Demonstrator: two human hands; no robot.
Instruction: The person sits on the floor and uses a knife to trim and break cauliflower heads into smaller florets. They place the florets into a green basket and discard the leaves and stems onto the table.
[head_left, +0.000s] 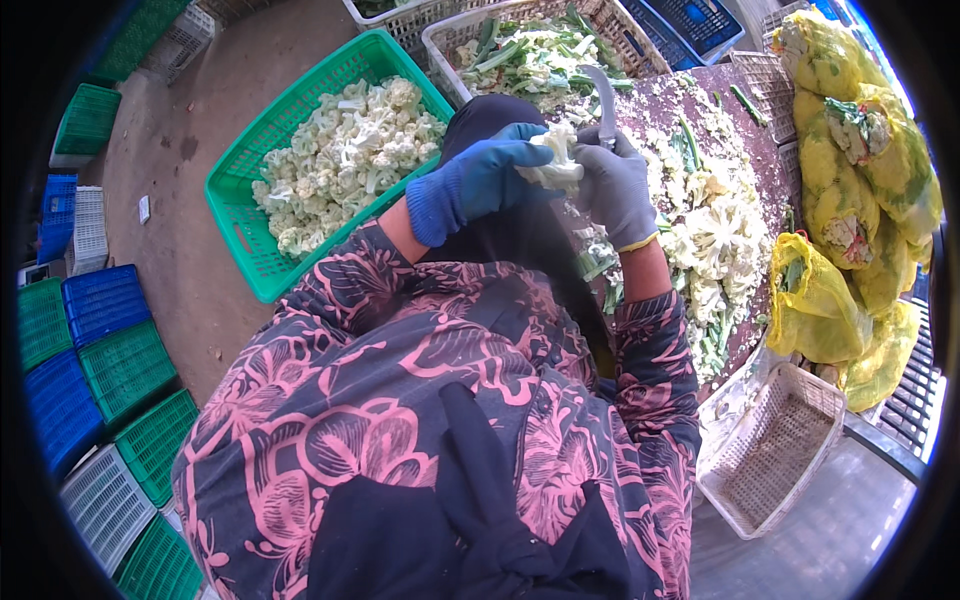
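In a blue knit-cuffed glove, my left hand (487, 174) holds a cauliflower piece (556, 157) above my dark-trousered knee. My right hand (613, 184), gloved in grey, grips a knife with a curved blade (602, 97) that points up and away from me. The right fingers touch the same piece from the other side; the knife's handle is mostly hidden in the glove. To my left is a green plastic crate (244, 247) with many cut cauliflower florets (349, 161) in it. Cauliflower heads and trimmings (716, 232) lie heaped on a dark red tabletop (750, 165) at my right.
A whitish crate (442, 45) of leaves and stalks stands ahead. Yellow mesh sacks (840, 172) of cauliflower are piled at the right, above a tilted pale basket (772, 450). Stacked blue and green crates (124, 367) line the left, across the brown floor (169, 217).
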